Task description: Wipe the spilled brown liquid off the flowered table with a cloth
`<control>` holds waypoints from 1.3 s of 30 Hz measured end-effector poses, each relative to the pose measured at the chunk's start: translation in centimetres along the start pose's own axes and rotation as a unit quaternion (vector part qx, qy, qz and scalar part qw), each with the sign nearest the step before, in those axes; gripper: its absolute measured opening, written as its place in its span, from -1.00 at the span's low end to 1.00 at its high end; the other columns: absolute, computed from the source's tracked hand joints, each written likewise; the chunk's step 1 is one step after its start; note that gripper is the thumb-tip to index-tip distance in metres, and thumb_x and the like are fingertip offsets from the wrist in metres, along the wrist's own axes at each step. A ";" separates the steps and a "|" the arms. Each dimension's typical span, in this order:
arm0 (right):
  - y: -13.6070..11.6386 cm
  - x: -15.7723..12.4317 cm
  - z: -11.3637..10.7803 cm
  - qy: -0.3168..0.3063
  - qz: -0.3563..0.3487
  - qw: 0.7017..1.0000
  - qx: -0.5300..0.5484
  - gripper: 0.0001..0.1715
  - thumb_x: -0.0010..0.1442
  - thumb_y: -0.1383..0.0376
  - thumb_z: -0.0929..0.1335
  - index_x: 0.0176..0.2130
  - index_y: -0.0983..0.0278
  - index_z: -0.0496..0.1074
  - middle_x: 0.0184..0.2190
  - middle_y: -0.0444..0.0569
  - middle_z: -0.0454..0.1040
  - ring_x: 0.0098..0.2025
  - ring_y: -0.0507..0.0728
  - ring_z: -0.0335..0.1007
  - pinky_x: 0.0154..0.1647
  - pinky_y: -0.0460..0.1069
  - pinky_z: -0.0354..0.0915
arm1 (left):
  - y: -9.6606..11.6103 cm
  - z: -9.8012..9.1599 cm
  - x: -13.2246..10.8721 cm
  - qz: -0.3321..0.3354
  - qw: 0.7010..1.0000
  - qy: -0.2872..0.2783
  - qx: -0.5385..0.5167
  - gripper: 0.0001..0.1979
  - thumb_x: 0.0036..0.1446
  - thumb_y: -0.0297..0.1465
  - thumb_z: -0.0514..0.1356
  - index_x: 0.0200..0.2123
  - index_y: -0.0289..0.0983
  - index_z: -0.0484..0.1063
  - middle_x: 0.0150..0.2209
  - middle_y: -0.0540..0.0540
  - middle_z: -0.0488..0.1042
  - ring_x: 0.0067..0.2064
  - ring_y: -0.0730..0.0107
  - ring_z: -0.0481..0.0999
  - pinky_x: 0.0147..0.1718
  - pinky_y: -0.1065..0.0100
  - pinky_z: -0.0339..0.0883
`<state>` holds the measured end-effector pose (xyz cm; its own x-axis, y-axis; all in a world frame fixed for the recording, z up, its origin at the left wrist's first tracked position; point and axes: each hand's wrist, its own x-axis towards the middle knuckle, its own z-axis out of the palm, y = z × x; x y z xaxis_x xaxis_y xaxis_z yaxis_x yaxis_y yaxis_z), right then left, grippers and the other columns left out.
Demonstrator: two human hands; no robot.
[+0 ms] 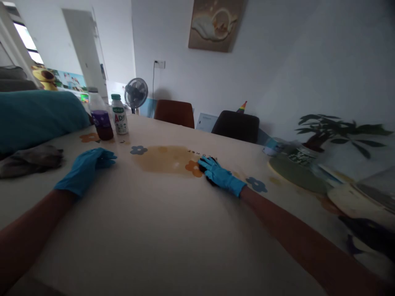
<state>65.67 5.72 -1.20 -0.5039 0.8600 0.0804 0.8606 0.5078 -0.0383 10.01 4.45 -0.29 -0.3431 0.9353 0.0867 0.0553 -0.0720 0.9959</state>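
Both my hands wear blue gloves and lie on a cream tablecloth (160,213) with flower prints. My left hand (88,164) rests on the cloth with its fingers curled loosely and nothing visible in it. My right hand (220,174) is pressed down over a small dark thing (204,167) at the edge of a brownish wet stain (163,159); what the dark thing is I cannot make out. Beyond my left hand stand a bottle with dark liquid (100,115) and a small white bottle with a green cap (119,115).
A teal cushion (37,117) and a grey cloth (29,160) lie at the left. At the right are a green plate (296,174), a potted plant (333,131) and blurred dishes (354,201). Two chairs (175,113) and a fan (135,93) stand behind the table.
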 end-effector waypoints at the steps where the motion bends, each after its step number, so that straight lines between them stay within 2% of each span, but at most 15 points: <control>1: -0.8 -1.1 0.2 0.004 -0.012 1.000 0.012 -0.16 0.61 0.24 0.22 0.73 0.26 0.32 0.75 0.19 0.17 0.79 0.48 0.03 0.77 0.55 0.05 | 0.1 0.1 -0.1 0.001 1.000 -0.002 0.001 -0.63 0.15 -0.11 0.33 -0.19 -0.29 0.71 0.00 -0.41 0.80 -0.07 -0.15 0.82 0.32 -0.18 0.67; 5: -4.8 -3.7 0.6 -0.011 -0.062 0.996 0.057 -0.15 0.63 0.17 0.28 0.76 0.18 0.25 0.81 0.08 0.00 0.82 0.51 -0.12 0.78 0.56 -0.03 | 0.4 0.5 -0.3 0.004 1.000 -0.007 -0.010 -0.62 0.15 -0.11 0.32 -0.21 -0.31 0.71 0.00 -0.46 0.80 -0.12 -0.07 0.81 0.17 -0.06 0.73; 8: -8.7 -3.0 0.6 -0.020 -0.100 0.991 0.088 -0.15 0.64 0.17 0.29 0.76 0.20 0.25 0.81 0.08 -0.02 0.83 0.50 -0.17 0.80 0.54 -0.10 | 0.3 0.5 -0.4 0.018 0.999 -0.025 -0.008 -0.54 0.13 -0.04 0.36 -0.17 -0.33 0.70 0.02 -0.45 0.80 -0.10 -0.04 0.81 0.14 -0.05 0.75; 12: -14.6 1.5 0.7 -0.017 -0.134 0.986 0.103 -0.18 0.65 0.16 0.29 0.74 0.23 0.30 0.79 0.11 0.04 0.82 0.48 -0.09 0.82 0.53 -0.14 | 0.3 0.6 -0.4 0.039 0.998 -0.042 0.007 -0.42 0.05 0.09 0.39 -0.16 -0.33 0.66 -0.01 -0.44 0.80 -0.10 -0.06 0.81 0.20 -0.16 0.73; 17: -21.5 9.4 1.2 -0.011 -0.116 0.989 0.086 -0.16 0.66 0.20 0.26 0.75 0.34 0.26 0.77 0.16 0.08 0.81 0.46 -0.03 0.84 0.46 -0.12 | 0.4 0.8 -0.4 0.029 0.999 -0.039 0.001 -0.39 -0.01 0.13 0.41 -0.17 -0.29 0.62 -0.01 -0.44 0.79 -0.09 -0.10 0.80 0.21 -0.20 0.70; 21: -24.6 14.4 1.1 0.002 -0.071 0.994 0.082 -0.16 0.63 0.21 0.31 0.75 0.21 0.28 0.77 0.05 0.09 0.81 0.44 -0.04 0.83 0.45 -0.09 | 0.2 0.9 -0.3 0.034 0.999 -0.036 -0.009 -0.34 -0.02 0.17 0.42 -0.15 -0.30 0.61 -0.01 -0.44 0.78 -0.12 -0.08 0.79 0.16 -0.17 0.71; 24: -24.5 16.6 0.8 0.007 -0.035 0.996 0.076 -0.19 0.62 0.23 0.33 0.72 0.19 0.32 0.77 0.07 0.13 0.80 0.48 -0.02 0.80 0.50 -0.06 | 0.0 0.8 -0.2 0.038 0.999 -0.036 -0.009 -0.33 0.01 0.18 0.42 -0.14 -0.32 0.61 -0.01 -0.44 0.78 -0.14 -0.05 0.79 0.12 -0.15 0.72; 28: -21.7 17.2 0.4 0.013 0.039 0.997 0.063 -0.26 0.68 0.26 0.26 0.70 0.27 0.34 0.76 0.18 0.15 0.79 0.49 0.02 0.78 0.52 -0.03 | 0.0 0.6 -0.2 0.038 0.999 -0.037 -0.004 -0.33 0.02 0.18 0.42 -0.14 -0.32 0.63 -0.01 -0.44 0.78 -0.11 -0.06 0.79 0.15 -0.13 0.71; 34: -15.3 14.8 0.1 0.016 0.150 0.988 0.033 -0.25 0.67 0.27 0.20 0.68 0.32 0.36 0.76 0.25 0.14 0.77 0.50 0.08 0.76 0.51 0.07 | 0.0 0.5 -0.1 0.032 0.999 -0.033 0.006 -0.40 0.04 0.14 0.39 -0.16 -0.30 0.63 -0.03 -0.41 0.79 -0.11 -0.07 0.79 0.19 -0.15 0.70; 39: -10.6 11.4 0.0 0.033 0.203 0.979 0.003 -0.25 0.64 0.27 0.22 0.66 0.28 0.41 0.74 0.28 0.20 0.75 0.53 0.12 0.72 0.52 0.11 | 0.2 0.5 -0.2 0.029 0.999 -0.036 0.005 -0.46 0.04 0.09 0.38 -0.18 -0.28 0.62 -0.06 -0.40 0.80 -0.11 -0.08 0.79 0.18 -0.15 0.71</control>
<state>50.84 10.16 0.10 -0.1151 0.9859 0.1214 0.9883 0.1259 -0.0857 10.52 4.45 -0.16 -0.2708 0.9521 0.1423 0.0835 -0.1240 0.9888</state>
